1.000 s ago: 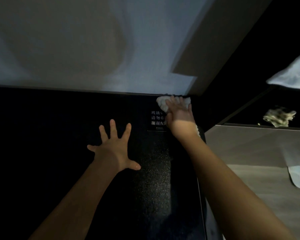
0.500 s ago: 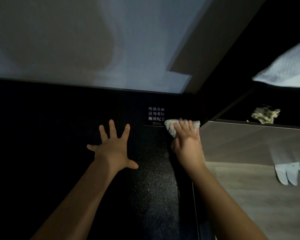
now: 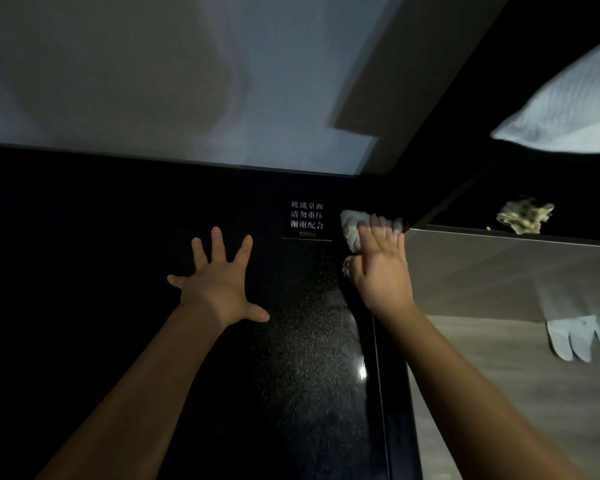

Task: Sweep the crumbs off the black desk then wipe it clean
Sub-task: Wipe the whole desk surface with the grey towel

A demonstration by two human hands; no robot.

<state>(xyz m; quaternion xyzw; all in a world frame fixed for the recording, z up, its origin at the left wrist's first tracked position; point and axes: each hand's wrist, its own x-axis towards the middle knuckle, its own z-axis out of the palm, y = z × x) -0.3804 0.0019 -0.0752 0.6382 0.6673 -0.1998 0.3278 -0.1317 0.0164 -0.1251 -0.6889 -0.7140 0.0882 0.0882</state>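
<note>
Wiping underway: right hand presses crumpled white cloth under flat fingers onto glossy speckled black desk; left hand splayed flat to its left. Crumbs indiscernible; nearer surface probably still unwiped.

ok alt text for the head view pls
A person's right hand presses a white cloth onto a black desk near its right edge, beside a small sign; the left hand rests flat on the desk, fingers spread.
</note>
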